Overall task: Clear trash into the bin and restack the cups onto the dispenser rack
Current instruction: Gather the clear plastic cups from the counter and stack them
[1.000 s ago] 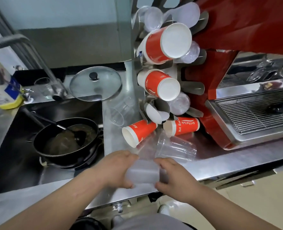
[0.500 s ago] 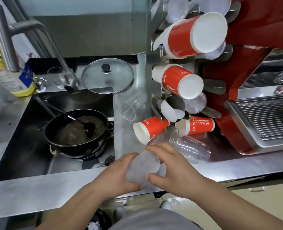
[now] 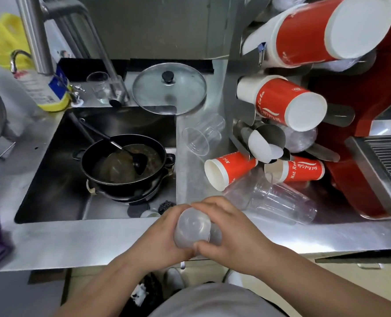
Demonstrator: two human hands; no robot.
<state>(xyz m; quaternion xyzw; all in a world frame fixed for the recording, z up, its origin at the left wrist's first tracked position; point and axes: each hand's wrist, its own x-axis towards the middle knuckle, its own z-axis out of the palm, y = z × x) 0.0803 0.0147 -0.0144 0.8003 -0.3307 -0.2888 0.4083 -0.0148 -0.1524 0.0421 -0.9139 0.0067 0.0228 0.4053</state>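
Clear plastic cups [image 3: 281, 202] and two red paper cups [image 3: 230, 169] lie tipped over on the counter [image 3: 121, 243] below the cup rack [image 3: 266, 139], beside the sink [image 3: 59, 179]. At the counter's front edge, the left hand [image 3: 160, 239] and right hand [image 3: 226, 229] curl their fingers around a frosted cup [image 3: 193, 227], its base pointing up toward the camera.

- One view only, head-worn wide-angle, looks forward and steeply down on the steel counter [image 3: 80, 243].
- Faces the back wall; sink [image 3: 59, 179] sits left of counter centre, cup rack [image 3: 242, 115] right of it.
- Close range: counter's near edge runs across the lower frame, the person's torso at the bottom edge.
- No second view, nothing shared.
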